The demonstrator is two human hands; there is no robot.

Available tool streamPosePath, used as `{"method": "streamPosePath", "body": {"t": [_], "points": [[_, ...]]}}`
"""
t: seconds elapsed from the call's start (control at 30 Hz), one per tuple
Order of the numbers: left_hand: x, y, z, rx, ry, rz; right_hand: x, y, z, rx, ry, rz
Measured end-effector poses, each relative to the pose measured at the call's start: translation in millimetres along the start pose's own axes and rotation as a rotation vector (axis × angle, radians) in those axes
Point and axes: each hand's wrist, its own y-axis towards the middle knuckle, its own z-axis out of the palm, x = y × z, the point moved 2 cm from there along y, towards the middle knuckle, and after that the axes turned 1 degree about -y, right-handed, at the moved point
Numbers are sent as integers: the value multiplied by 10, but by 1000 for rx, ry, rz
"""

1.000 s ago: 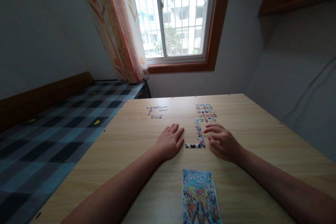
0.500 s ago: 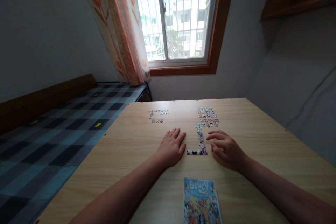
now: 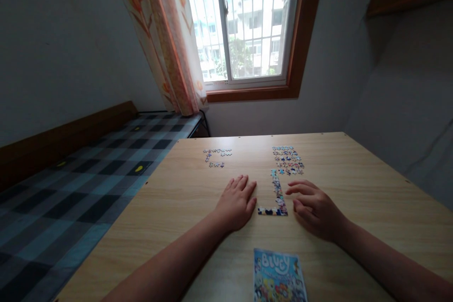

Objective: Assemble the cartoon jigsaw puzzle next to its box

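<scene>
Everything has slid slightly rightward in the frame over the last half second, hands and puzzle alike. Joined into a backward L, the puzzle strip [image 3: 278, 192] lies flat right of and below centre: pale blue on top, mottled purple lower down, dark blue and cream along its foot. Its long axis runs up the frame, leaning slightly left; the foot points left. Beside it, the left hand [image 3: 236, 203] rests palm-down, fingers slightly spread; the right hand [image 3: 316, 210] has bent fingers, thumb apart. Loose pieces [image 3: 287, 159] sit above.
</scene>
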Motion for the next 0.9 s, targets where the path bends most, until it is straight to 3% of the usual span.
{"method": "streamPosePath", "body": {"t": [0.5, 0.9], "points": [[-1, 60, 21, -29, 43, 62, 22, 12, -69, -44, 10, 17], [-39, 107, 37, -54, 43, 113, 7, 2, -102, 30, 17, 57]]}}
